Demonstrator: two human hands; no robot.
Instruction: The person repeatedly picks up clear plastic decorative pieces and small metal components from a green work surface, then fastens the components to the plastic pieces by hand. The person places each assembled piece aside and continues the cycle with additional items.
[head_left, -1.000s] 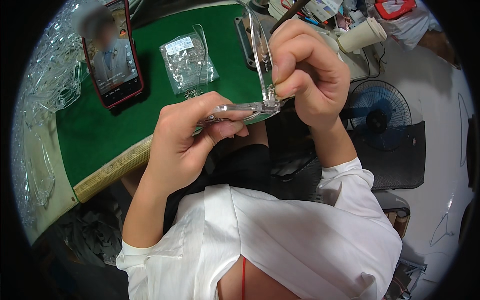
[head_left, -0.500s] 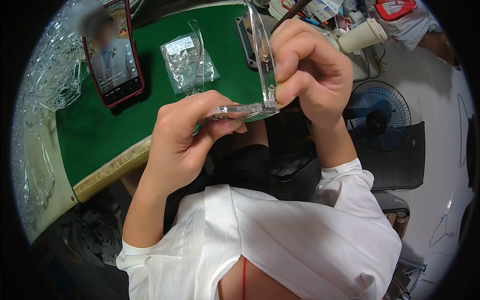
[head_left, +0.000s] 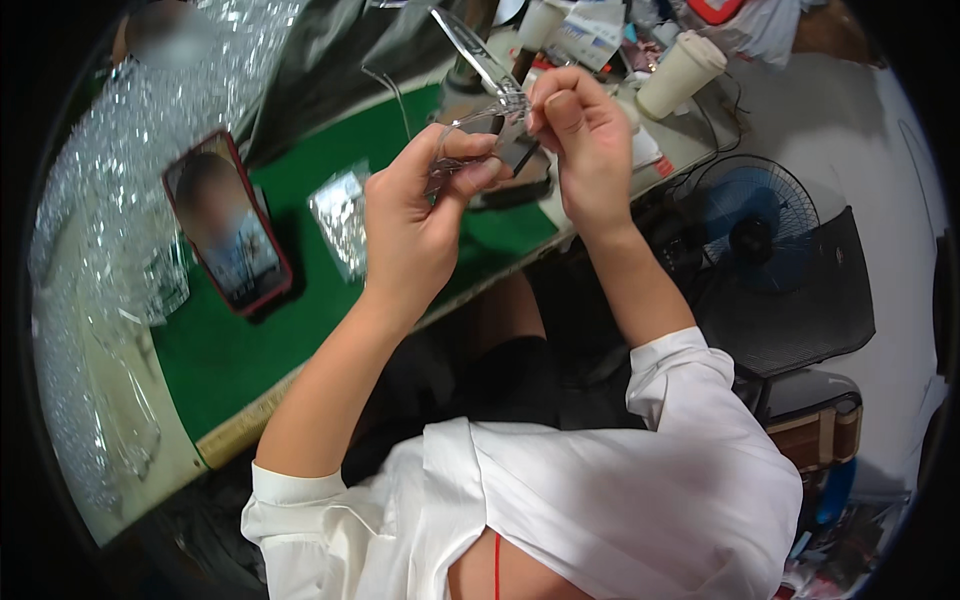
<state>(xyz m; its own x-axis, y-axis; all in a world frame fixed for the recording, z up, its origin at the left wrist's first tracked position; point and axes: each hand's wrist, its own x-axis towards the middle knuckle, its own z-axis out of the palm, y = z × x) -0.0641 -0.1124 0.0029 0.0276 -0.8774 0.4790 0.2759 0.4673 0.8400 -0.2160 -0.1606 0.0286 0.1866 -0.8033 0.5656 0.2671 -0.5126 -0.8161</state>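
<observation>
A pair of clear plastic eyeglasses is held up above the table, one temple pointing away and the other rising beyond my left hand. My left hand is closed, pinching the front of the frame between thumb and fingers. At the hinge corner my right hand has its fingertips drawn together, touching or very near the frame. Whatever small thing they may hold is hidden. Below my left hand lies a small clear bag with shiny contents on the green mat.
A phone in a red case lies on the mat's left. Many clear frames are piled along the left edge. A pale cup stands far right among clutter. A blue fan is beside the table at the right.
Both hands have moved up and away from me with the eyeglasses. The whole view has shifted, bringing more of the pile and clutter into sight. My right fingers have curled differently at the hinge.
</observation>
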